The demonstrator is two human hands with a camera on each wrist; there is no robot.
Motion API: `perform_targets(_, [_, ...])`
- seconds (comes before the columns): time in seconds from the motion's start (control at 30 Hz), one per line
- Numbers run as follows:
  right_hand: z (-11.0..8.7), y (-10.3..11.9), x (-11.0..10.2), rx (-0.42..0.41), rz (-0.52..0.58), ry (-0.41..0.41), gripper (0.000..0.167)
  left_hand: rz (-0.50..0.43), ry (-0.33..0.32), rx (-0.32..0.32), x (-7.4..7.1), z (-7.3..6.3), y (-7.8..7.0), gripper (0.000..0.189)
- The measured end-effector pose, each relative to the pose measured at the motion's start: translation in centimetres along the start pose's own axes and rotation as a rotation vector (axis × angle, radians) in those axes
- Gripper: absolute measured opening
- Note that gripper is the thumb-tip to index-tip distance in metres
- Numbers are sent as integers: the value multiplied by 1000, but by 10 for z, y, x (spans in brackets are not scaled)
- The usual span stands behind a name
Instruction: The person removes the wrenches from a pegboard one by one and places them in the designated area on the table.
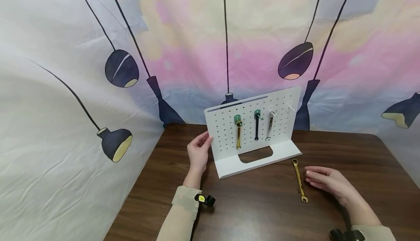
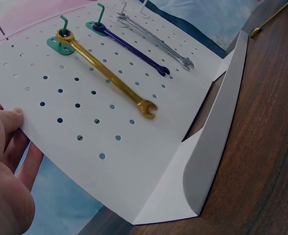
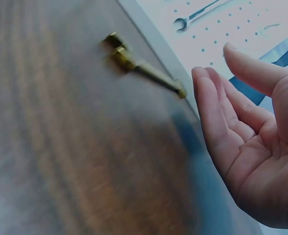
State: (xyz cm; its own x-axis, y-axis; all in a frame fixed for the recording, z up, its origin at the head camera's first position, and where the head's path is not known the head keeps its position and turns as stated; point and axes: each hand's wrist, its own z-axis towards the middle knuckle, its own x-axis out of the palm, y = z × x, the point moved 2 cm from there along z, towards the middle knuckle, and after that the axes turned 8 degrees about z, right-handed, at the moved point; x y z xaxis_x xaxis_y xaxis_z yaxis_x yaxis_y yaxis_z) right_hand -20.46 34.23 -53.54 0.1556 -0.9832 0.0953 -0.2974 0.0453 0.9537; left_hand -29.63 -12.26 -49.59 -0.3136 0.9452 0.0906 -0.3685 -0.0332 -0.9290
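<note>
At the left edge of a white pegboard stand (image 1: 224,164), my left hand (image 1: 198,152) pinches the panel, thumb (image 2: 11,117) on the front and fingers behind. Three combination wrenches hang on the panel: a gold one (image 1: 238,137), a dark purple one (image 2: 134,49) and a silver one (image 1: 270,125). A second gold wrench (image 1: 299,181) lies on the table before the stand's right corner, its open end toward me. Just right of that wrench is my right hand (image 1: 329,184), fingers loosely bent, palm facing it, with nothing held.
A bare clear hook (image 1: 291,108) sticks out at the panel's upper right. Green hook bases (image 2: 60,46) carry the gold and purple wrenches. The brown wooden table (image 1: 249,204) ends at a cloth backdrop (image 1: 197,51) printed with hanging lamps.
</note>
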Motion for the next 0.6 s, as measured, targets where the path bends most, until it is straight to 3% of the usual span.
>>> perform_targets(0.27, [11,16,7,-105,131,2,33,0,8,-12,-2,-5,-1,24])
perform_targets(0.47, [26,25,26,-194,109,4,40,-2,2,-6,-1,-5,-2,25])
perform_targets(0.6, [35,30,41,-250,132,-8,27,12,-15,-11,0,-2,-1,25])
